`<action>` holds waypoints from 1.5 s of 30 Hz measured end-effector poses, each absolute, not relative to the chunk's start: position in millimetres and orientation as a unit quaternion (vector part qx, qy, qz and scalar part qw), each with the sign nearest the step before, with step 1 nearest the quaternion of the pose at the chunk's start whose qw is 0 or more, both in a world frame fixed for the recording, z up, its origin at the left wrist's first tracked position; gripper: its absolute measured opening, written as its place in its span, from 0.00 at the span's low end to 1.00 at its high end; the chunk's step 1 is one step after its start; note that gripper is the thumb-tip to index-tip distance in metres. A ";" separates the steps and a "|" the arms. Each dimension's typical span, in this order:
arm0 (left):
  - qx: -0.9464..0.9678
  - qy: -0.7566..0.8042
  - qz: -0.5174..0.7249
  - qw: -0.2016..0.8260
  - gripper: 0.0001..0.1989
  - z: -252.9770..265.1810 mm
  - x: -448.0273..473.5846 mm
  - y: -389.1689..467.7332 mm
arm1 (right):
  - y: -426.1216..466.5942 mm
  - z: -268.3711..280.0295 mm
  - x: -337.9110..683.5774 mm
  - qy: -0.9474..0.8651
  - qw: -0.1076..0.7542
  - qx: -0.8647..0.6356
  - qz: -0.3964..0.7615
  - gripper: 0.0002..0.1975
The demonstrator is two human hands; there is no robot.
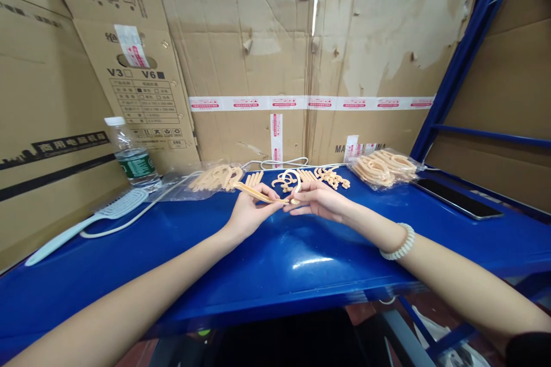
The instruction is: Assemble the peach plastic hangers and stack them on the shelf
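Observation:
Over the blue table point(275, 252), my two hands meet at their fingertips. My left hand point(249, 209) is closed on a long, narrow beige plastic piece point(253, 192) that slants down toward the right hand. Between the fingers of my right hand point(321, 200) is a curved beige hook point(297, 179), its lower end close to the tip of the long piece. Whether the two pieces touch is too small to tell. Just behind the hands lie loose beige hooks point(282, 182), short beige bars point(253, 178) and a heap of small beige parts point(331, 176).
An opened plastic bag of beige pieces point(217, 178) lies left, and a full bag point(381, 167) lies right. A phone point(458, 198), a water bottle point(134, 155), a pale hairbrush point(103, 212) and a white cable point(129, 229) are around. Cardboard sheets point(249, 63) wall the back.

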State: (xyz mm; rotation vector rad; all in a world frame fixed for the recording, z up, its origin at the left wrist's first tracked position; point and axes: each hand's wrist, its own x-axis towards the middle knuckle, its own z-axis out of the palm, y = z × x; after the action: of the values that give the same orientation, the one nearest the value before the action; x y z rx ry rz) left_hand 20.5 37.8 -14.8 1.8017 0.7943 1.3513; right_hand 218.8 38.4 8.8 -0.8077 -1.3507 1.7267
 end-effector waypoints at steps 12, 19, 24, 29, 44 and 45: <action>0.733 0.290 0.515 0.337 0.09 -9.6 23.4 28.0 | 35.2 5.3 214.9 -0.539 0.402 -0.307 0.674 0.11; 0.749 0.292 0.521 0.289 0.08 -6.9 24.6 22.6 | 32.2 -2.4 207.3 -0.543 0.459 -0.301 0.635 0.13; 0.750 0.300 0.512 0.291 0.09 -8.5 24.8 22.6 | 31.5 -7.8 202.8 -0.554 0.482 -0.315 0.602 0.13; 0.758 0.297 0.512 0.273 0.10 -9.2 24.3 23.6 | 30.2 -9.3 200.2 -0.571 0.500 -0.312 0.571 0.12; 0.648 0.354 0.547 0.394 0.13 -11.0 28.2 26.8 | 27.3 -9.2 197.0 -0.590 0.522 -0.313 0.531 0.13; 0.632 0.354 0.551 0.414 0.14 -10.6 28.4 26.7 | 27.6 -9.2 197.1 -0.590 0.523 -0.320 0.526 0.13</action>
State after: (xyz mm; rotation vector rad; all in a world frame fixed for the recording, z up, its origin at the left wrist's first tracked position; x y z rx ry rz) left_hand 28.4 26.7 -10.6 1.5881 0.8905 1.3846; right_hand 197.1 27.6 -9.2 -0.7663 -1.4118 1.2585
